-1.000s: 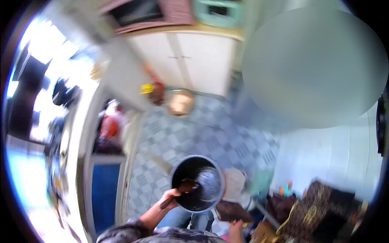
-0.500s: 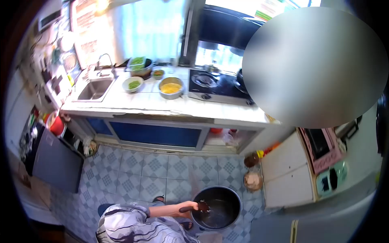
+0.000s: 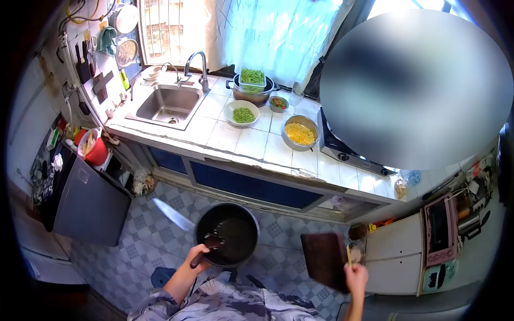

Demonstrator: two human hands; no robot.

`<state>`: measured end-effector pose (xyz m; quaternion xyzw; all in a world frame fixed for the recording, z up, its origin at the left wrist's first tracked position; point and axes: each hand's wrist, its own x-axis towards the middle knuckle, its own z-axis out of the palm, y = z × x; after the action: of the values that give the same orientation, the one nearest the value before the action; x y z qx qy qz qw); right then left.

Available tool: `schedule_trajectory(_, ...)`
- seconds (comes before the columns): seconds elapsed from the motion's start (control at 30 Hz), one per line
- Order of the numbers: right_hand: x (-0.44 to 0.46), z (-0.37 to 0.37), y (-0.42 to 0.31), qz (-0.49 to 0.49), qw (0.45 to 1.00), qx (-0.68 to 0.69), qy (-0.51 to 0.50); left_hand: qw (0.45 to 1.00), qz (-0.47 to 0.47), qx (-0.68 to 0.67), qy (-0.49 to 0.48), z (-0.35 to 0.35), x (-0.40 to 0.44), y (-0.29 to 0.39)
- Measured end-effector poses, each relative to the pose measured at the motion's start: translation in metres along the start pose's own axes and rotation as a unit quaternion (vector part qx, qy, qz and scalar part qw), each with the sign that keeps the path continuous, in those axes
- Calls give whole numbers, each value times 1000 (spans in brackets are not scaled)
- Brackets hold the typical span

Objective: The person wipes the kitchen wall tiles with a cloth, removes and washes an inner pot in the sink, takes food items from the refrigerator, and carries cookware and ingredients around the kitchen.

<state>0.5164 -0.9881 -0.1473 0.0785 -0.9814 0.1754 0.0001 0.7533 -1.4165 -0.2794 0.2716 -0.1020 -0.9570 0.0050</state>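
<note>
My left hand point(image 3: 193, 261) is closed around the handle of a dark brown utensil point(image 3: 214, 242), its wide end over the pot with pale bits on it. The deep dark pot point(image 3: 239, 239) is in front of my body; what supports it is hidden. At its left rim a pale, blade-shaped thing point(image 3: 174, 214) sticks out; where it attaches cannot be made out. On the right, my right hand point(image 3: 356, 279) is closed at the edge of a dark brown board point(image 3: 323, 260), held tilted above the floor. A thin yellowish strip point(image 3: 349, 254) shows above those fingers.
Along the tiled counter point(image 3: 227, 137) are a sink point(image 3: 170, 105), a bowl of chopped green pieces point(image 3: 242, 114), a pot of yellow pieces point(image 3: 300, 133) and a stove point(image 3: 348, 156). A grey cabinet point(image 3: 94, 191) stands left, a white cabinet point(image 3: 393, 241) right. A blurred oval covers the upper right.
The view has turned left, so the counter items appear further right. The pot and my left hand now appear further left. My right hand and the brown board have come into view.
</note>
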Motion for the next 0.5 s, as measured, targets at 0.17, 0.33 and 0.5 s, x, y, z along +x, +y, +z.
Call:
schedule_trajectory(0.17, 118, -37, -138, -166, 981, 71, 71, 980, 194, -43, -2, -23, -42, 54)
schedule_trajectory(0.33, 220, -31, -242, -227, 964, 113, 78, 936, 333, -112, 22, -14, -49, 74)
schedule_trajectory(0.5, 290, -17, -348, -314, 941, 124, -3, 927, 338, -159, 26, 17, -31, 114)
